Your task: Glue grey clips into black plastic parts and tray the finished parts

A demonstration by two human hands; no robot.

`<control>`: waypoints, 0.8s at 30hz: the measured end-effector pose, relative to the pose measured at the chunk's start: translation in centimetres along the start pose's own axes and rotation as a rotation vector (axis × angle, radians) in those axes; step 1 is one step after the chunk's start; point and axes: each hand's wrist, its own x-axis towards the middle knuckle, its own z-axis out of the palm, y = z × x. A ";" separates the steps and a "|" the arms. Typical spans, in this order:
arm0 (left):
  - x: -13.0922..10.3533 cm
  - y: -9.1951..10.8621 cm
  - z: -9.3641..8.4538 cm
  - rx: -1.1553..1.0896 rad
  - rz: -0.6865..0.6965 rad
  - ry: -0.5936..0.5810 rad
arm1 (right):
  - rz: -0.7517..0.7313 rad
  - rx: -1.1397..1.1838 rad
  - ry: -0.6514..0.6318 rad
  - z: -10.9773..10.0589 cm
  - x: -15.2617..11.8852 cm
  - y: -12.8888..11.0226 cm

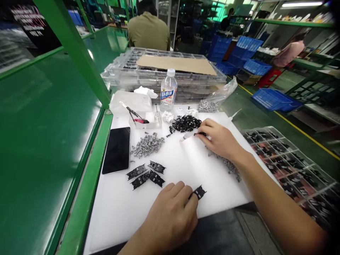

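Low at the front of the white work surface (pixel 170 166), my left hand (pixel 172 209) is closed, its fingers round one end of a flat black plastic part (pixel 199 192). My right hand (pixel 220 138) pinches at the right edge of a heap of small black pieces (pixel 186 124); what sits between its fingertips is too small to make out. A pale translucent thing (pixel 188 134) lies by those fingertips. Several more black plastic parts (pixel 140 180) lie left of my left hand. Behind them is a heap of small grey pieces (pixel 148 145).
A tablet or phone (pixel 117 150) lies at left beside a green frame (pixel 98 177). Tweezers (pixel 136 115) rest on a clear block. A plastic bottle (pixel 168 90) stands before stacked clear trays (pixel 186 83). Compartment trays (pixel 287 163) are at right. A person (pixel 148 32) sits beyond.
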 end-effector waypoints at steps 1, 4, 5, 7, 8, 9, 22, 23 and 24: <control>0.0 0.0 -0.1 -0.015 -0.009 0.000 | 0.001 0.031 0.033 -0.7 -1.6 -0.5; 0.2 -0.1 -0.3 -0.069 -0.051 0.002 | 0.070 0.235 0.093 -2.0 -8.1 -2.3; 0.3 -0.2 -0.4 -0.092 -0.073 -0.006 | 0.128 0.305 0.085 -2.0 -10.4 -2.8; 0.5 -0.3 -0.5 -0.135 -0.116 -0.035 | 0.235 0.372 0.085 -1.5 -14.3 -3.5; 0.5 -0.4 -0.5 -0.151 -0.130 -0.042 | 0.257 0.373 0.085 -1.2 -15.7 -3.7; 0.5 -0.4 -0.5 -0.162 -0.136 -0.043 | 0.264 0.357 0.090 -0.8 -16.7 -3.8; 0.8 -0.3 -0.5 -0.110 -0.229 0.080 | 0.067 0.274 -0.037 -0.6 -15.6 -3.4; 0.8 -0.2 -0.5 -0.109 -0.226 0.060 | 0.081 0.287 -0.027 -0.4 -15.6 -3.5; 0.8 -0.3 -0.5 -0.109 -0.224 0.037 | 0.098 0.302 -0.022 -0.2 -15.5 -3.6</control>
